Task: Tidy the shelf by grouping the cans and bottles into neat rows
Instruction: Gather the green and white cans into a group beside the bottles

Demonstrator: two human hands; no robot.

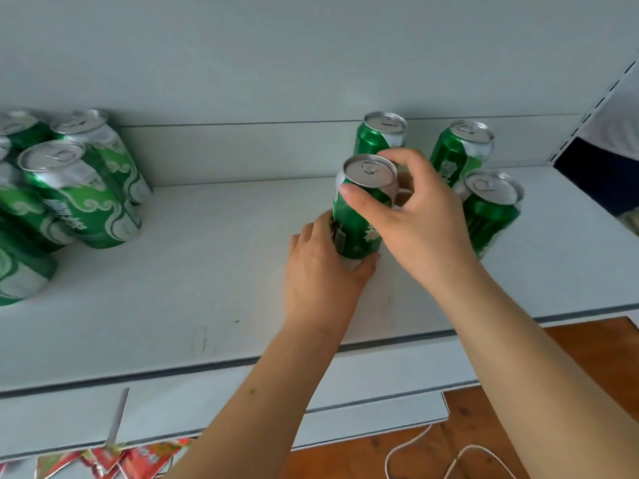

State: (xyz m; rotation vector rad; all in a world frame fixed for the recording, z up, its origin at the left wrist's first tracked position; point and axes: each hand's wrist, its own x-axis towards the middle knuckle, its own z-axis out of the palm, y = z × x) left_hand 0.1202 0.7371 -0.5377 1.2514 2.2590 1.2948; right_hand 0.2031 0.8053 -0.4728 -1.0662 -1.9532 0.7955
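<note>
A tall green aluminium drink can [359,216] with a silver top, pull tab and pale swirl markings stood upright near the middle of the white metal shelf [214,271]. The left hand [325,267] gripped its lower body, thumb curled round the base, while the right hand [415,216] pinched it near the rim, thumb in front and fingers behind. Just behind and to the right stood three matching green cans: one at the back [380,133], another beside that [461,146], and a third nearer the front [491,209]. A well-separated cluster of the same green cans [76,188] crowded the shelf's left end.
</note>
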